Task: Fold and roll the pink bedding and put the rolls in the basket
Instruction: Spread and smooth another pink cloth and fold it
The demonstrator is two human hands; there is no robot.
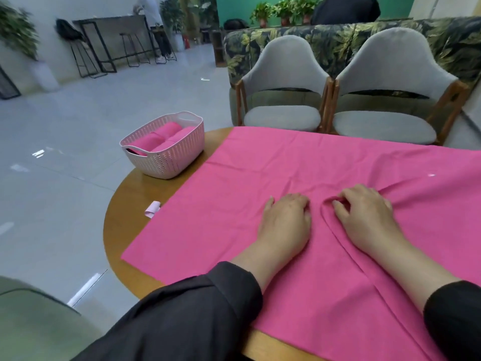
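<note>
A large pink bedding sheet [299, 165] lies spread over the round wooden table [125, 204], with a ridge of fabric running from its middle towards the near edge. My left hand [286, 217] rests on the sheet with fingers curled down into the fabric. My right hand [364, 212] sits beside it and pinches the top of the ridge between its bent fingers. A pale pink slatted basket [166, 157] stands at the table's far left edge, and pink rolls [166, 136] lie inside it.
Two grey chairs [283, 82] stand across the table, with a leaf-patterned sofa behind. A small pale paper slip [152, 209] lies on the table left of the sheet. A person stands at a high bar table [112, 24] far left. A green seat [31, 321] is near left.
</note>
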